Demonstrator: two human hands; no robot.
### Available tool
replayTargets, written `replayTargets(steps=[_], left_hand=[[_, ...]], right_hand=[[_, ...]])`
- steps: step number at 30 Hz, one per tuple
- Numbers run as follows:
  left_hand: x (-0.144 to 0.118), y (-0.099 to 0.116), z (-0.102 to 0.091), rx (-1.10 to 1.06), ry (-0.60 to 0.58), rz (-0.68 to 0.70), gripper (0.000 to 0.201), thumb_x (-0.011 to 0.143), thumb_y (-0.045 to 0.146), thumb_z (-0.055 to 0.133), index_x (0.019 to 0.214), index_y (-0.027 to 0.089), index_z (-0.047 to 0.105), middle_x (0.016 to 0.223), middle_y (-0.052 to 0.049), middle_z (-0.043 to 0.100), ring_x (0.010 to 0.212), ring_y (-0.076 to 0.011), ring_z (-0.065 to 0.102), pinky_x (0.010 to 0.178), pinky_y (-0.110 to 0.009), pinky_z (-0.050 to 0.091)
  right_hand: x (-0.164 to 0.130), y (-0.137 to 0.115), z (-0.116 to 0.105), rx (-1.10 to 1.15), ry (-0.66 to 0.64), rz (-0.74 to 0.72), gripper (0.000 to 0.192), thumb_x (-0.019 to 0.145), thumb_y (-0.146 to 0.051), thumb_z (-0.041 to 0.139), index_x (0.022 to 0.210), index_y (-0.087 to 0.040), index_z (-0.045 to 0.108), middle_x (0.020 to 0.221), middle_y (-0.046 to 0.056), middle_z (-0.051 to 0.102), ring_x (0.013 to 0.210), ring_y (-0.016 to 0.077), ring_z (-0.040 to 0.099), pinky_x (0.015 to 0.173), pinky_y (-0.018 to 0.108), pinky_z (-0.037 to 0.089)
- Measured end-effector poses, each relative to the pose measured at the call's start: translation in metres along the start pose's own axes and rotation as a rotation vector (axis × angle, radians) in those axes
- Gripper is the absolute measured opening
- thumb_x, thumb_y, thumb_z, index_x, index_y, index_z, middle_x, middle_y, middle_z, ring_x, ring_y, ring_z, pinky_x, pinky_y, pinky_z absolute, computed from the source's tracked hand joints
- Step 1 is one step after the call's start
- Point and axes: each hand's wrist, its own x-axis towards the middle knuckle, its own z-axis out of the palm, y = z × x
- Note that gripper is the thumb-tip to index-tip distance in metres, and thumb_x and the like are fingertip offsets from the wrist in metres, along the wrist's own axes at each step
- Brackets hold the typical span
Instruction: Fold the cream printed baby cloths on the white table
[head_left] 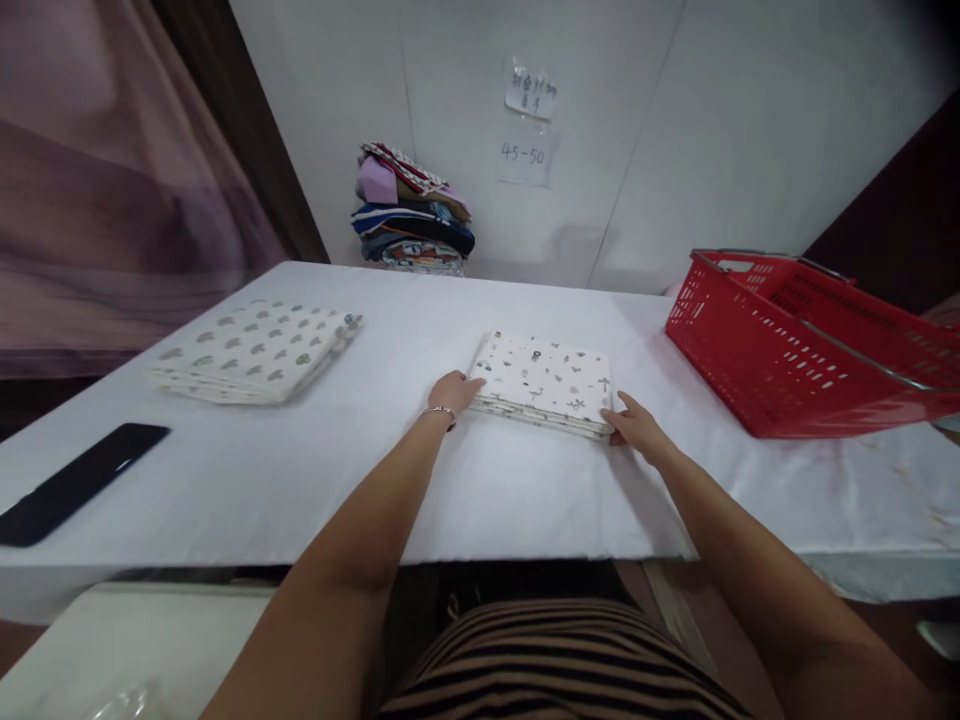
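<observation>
A folded white cloth [551,375] with small grey and green prints lies flat on the white-covered table [360,480] in front of me. My left hand [453,393], a bracelet at its wrist, grips the cloth's left edge, thumb on top. At the near right corner my right hand [631,424] pinches the layers, thumb above and fingers partly hidden below. Farther left rests another folded white cloth [259,350] with a grey leaf-like pattern, touched by neither hand.
On the right stands a red plastic basket [817,370] with metal handles. A black phone [79,485] lies at the left front. Several folded fabrics [412,210] are stacked by the back wall, near taped paper notes [525,155]. A pink curtain [112,180] hangs at left.
</observation>
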Motion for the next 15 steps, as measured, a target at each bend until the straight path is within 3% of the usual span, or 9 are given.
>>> replayTargets(steps=[5, 11, 15], left_hand=[[-0.003, -0.002, 0.0, 0.049, 0.033, 0.057, 0.057, 0.076, 0.056, 0.047, 0.113, 0.014, 0.058, 0.119, -0.015, 0.061, 0.106, -0.0275, 0.057, 0.078, -0.031, 0.042], [-0.001, -0.003, 0.002, 0.12, 0.038, 0.069, 0.038, 0.076, 0.046, 0.051, 0.096, 0.017, 0.065, 0.104, -0.012, 0.068, 0.094, -0.0257, 0.062, 0.069, -0.029, 0.042], [-0.001, -0.002, 0.003, 0.088, 0.044, 0.05, 0.036, 0.076, 0.044, 0.053, 0.097, 0.017, 0.065, 0.104, -0.012, 0.067, 0.094, -0.027, 0.062, 0.071, -0.031, 0.043]], right_hand=[[-0.01, -0.002, 0.001, 0.021, -0.02, 0.049, 0.079, 0.078, -0.038, 0.064, 0.144, -0.016, 0.026, 0.069, 0.004, 0.061, 0.051, 0.0155, 0.057, 0.048, 0.03, 0.053], [-0.009, -0.002, 0.006, 0.137, -0.027, 0.042, 0.076, 0.076, -0.02, 0.065, 0.142, -0.014, 0.027, 0.055, -0.005, 0.053, 0.045, 0.0123, 0.054, 0.046, 0.026, 0.052], [-0.014, -0.001, 0.005, 0.159, 0.006, 0.021, 0.071, 0.078, -0.023, 0.065, 0.139, -0.014, 0.031, 0.055, -0.004, 0.056, 0.046, 0.0121, 0.055, 0.043, 0.023, 0.049]])
